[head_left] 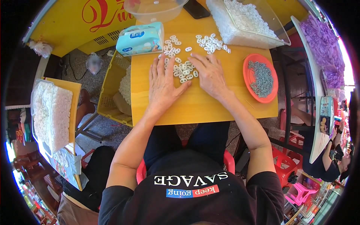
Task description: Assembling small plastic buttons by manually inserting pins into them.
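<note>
Between my hands lies a loose pile of small white oval plastic pieces point(184, 70), each with two dark holes. My left hand point(163, 84) rests flat with its fingers spread along the pile's left side, its thumb reaching toward the near edge. On the far right of the pile, my right hand point(212, 77) has its fingers stretched forward, touching the tabletop or the pieces under the fingertips. Beyond them are two more scattered groups of the same pieces, one at the right point(210, 43). To the right, a red plate point(248, 84) holds many small grey screws point(261, 78).
A blue tissue pack point(144, 37), a clear round tub point(157, 15) and a black phone point(197, 8) line the table's far side. A clear bin point(279, 37) of white pieces stands far right. Left of the table is a yellow crate point(106, 95). People sit at both sides.
</note>
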The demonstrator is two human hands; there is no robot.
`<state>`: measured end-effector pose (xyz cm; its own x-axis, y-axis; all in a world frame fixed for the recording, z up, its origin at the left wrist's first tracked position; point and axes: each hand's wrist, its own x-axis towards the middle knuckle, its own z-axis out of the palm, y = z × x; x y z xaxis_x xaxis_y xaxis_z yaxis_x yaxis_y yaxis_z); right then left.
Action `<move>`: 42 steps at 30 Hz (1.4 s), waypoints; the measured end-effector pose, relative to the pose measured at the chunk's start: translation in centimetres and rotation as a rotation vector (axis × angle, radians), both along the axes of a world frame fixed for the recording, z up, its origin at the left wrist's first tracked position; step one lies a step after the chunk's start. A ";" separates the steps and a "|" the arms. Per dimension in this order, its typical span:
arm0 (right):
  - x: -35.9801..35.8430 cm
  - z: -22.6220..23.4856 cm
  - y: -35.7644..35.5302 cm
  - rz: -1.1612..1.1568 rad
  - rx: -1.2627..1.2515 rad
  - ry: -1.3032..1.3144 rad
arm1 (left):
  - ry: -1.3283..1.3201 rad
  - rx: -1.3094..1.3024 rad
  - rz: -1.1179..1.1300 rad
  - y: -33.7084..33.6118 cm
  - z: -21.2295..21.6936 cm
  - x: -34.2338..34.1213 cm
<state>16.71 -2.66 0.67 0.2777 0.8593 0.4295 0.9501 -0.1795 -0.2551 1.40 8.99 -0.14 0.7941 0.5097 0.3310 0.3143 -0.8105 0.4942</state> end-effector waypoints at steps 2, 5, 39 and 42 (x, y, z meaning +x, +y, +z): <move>0.0 0.1 0.1 0.021 0.022 0.058 | 0.000 0.003 0.003 0.0 0.0 0.1; 0.4 -0.2 0.7 0.027 0.091 0.094 | 0.003 0.007 0.010 0.1 0.1 0.0; 1.1 -0.8 -2.3 -0.056 0.134 0.062 | -0.020 0.080 0.006 0.2 -0.7 -0.1; 2.5 -0.3 -0.8 -0.111 0.140 -0.071 | -0.014 0.083 0.004 0.1 -0.4 -0.1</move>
<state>19.17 -3.46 0.38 0.3326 0.7556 0.5643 0.9428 -0.2521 -0.2182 1.34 9.14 -0.59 0.7872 0.4831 0.3834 0.3109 -0.8477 0.4298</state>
